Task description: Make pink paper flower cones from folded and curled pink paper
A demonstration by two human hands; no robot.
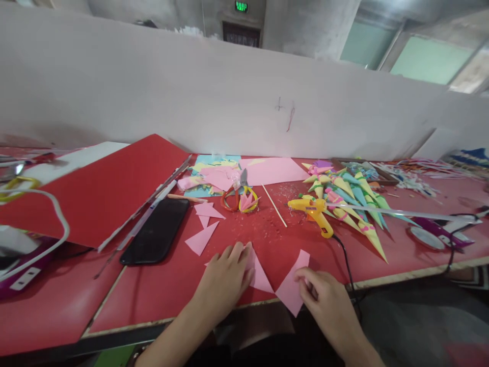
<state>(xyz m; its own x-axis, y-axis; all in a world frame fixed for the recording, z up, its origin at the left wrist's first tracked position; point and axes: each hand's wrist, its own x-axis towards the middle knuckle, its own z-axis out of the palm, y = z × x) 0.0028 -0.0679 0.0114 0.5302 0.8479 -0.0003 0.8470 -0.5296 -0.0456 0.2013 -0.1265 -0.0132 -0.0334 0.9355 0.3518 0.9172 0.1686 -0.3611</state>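
My left hand (228,272) lies over a pink paper piece (262,278) at the table's front edge, its fingers bent together on the paper and partly covering it. Pinched between thumb and fingers of my right hand (323,290) is another pink paper piece (292,285), which hangs partly past the edge. The two pieces meet or nearly meet at a corner. Left of them lie more cut pink pieces (201,238). Beyond my hands rest scissors (244,179) with red and yellow handles, a small folded pink paper shape (249,202) on them, and a thin wooden stick (274,206).
A yellow glue gun (315,211) with a long clear glue stick lies right, beside pastel paper cones (362,204). Its black cord drops over the edge. A black phone (156,232) and large red sheet (114,188) lie left. A white partition (214,97) stands behind.
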